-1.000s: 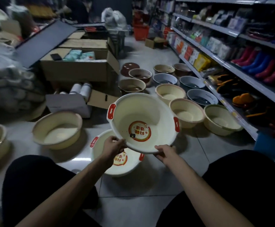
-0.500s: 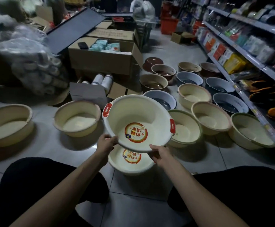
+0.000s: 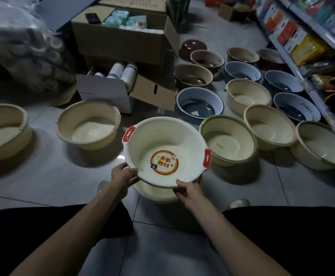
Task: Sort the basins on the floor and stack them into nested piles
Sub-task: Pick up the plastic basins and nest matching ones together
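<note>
Gripping the near rim of the white red-handled basin with left hand and right hand, fingers curled round the edge. Holding it tilted, up off the floor, right over a second pale basin on the tiles. Flanked right by a green-rimmed basin, left by a pink-rimmed basin standing apart. Backed by a grey-blue basin and a cardboard box.

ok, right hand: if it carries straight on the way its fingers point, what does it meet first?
The white basin. The right hand grips the basin's near rim, fingers pointing up-left beneath it, so there is no gap to cross. What lies beyond the basin is unclear in depth.
</note>
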